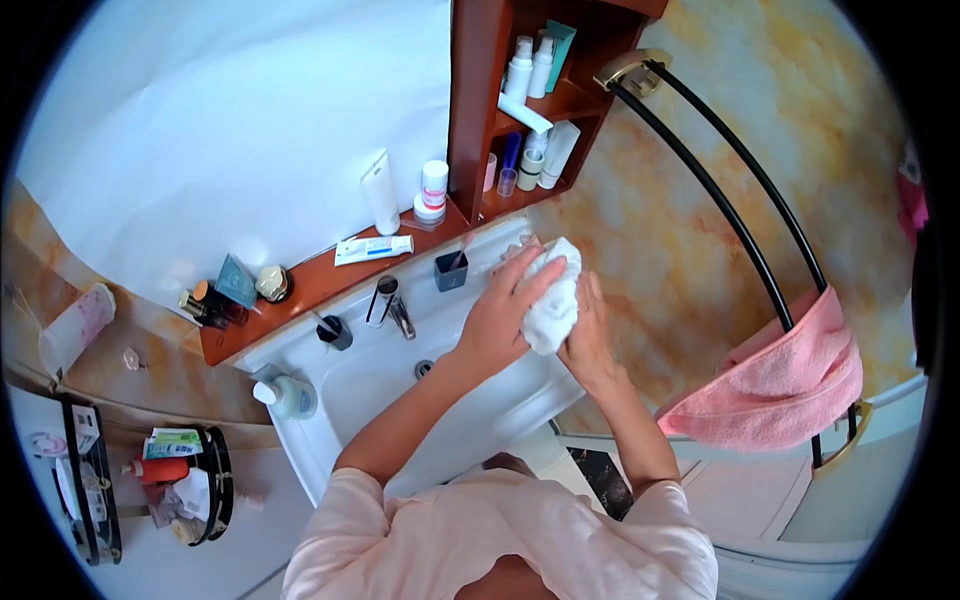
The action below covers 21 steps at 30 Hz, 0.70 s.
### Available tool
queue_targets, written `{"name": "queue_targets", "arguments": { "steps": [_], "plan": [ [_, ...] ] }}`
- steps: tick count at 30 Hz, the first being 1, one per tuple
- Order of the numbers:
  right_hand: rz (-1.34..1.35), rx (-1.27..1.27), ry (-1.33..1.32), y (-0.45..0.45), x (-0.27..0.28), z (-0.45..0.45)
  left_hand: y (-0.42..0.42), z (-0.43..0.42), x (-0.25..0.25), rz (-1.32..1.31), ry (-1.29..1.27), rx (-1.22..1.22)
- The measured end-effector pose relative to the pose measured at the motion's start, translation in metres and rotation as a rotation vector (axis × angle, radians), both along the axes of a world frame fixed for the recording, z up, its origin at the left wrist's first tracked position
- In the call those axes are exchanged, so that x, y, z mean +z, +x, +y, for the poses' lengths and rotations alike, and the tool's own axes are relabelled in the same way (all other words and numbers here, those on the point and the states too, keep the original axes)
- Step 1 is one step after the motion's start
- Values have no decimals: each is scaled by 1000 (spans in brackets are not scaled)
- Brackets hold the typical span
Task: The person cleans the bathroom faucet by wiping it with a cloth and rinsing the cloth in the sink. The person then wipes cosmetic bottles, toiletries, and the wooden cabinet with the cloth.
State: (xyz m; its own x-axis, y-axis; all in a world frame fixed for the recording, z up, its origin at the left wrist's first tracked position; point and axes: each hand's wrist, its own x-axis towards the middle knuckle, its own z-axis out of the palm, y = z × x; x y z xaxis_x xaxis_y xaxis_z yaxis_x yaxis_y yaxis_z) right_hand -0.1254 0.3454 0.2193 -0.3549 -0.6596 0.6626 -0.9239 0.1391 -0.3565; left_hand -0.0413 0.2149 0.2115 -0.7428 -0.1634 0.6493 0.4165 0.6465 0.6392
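Observation:
A bunched white cloth (552, 312), soft like a small towel, is held up between my two hands over the right end of the white sink (345, 425). My left hand (497, 318) presses against its left side, fingers curled over the top. On the opposite side my right hand (592, 338) closes around it, partly hidden by the cloth. Just left of my left hand, a dark square cup (451, 270) stands on the sink's back rim. The metal faucet (401, 318) and drain (424, 369) lie farther left.
A pink towel (775, 385) hangs on a black rail (735, 215) at right. A toothpaste tube (373, 250) and jars line the wooden ledge (310, 290). A pump bottle (290, 397) stands on the sink's left corner. Bottles fill the wooden shelf (478, 120); black racks (222, 485) hang at left.

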Motion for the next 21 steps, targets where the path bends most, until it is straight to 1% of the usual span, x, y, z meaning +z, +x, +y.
{"name": "queue_targets", "arguments": {
  "steps": [1,2,3,4,5,6,7,8,10,12,13,14,16,17,20,21],
  "plan": [
    [56,6,26,6,4,3,3,0,-2,-51,91,-16],
    [54,20,48,11,5,5,6,1,-3,-101,181,-32],
    [54,34,69,16,5,6,12,5,6,-47,150,52],
    [52,51,91,21,5,7,13,7,0,-66,289,105],
    [-41,47,160,30,8,7,11,8,-12,-85,429,160],
    [-22,68,141,36,6,6,11,7,-18,-103,568,216],
    [-3,88,122,42,2,5,12,4,-13,-52,707,187],
    [14,106,102,47,-1,6,6,-1,-29,-81,933,90],
    [-99,96,58,53,-9,7,17,-11,-26,-315,1173,-35],
    [-210,63,-31,55,-12,6,27,3,-30,-211,1088,71],
    [-229,3,-22,56,-12,4,32,13,-34,-160,1044,121],
    [-233,-46,-20,58,-11,2,40,26,-39,-54,955,81],
    [-249,-146,-10,62,-8,-4,49,43,-44,35,679,73],
    [-106,-216,29,61,-11,-7,49,45,-44,124,556,132],
    [-120,-236,133,76,-3,-11,47,27,-44,202,174,352],
    [-75,-204,117,74,-9,-10,50,20,-38,217,65,336]
  ]
}}
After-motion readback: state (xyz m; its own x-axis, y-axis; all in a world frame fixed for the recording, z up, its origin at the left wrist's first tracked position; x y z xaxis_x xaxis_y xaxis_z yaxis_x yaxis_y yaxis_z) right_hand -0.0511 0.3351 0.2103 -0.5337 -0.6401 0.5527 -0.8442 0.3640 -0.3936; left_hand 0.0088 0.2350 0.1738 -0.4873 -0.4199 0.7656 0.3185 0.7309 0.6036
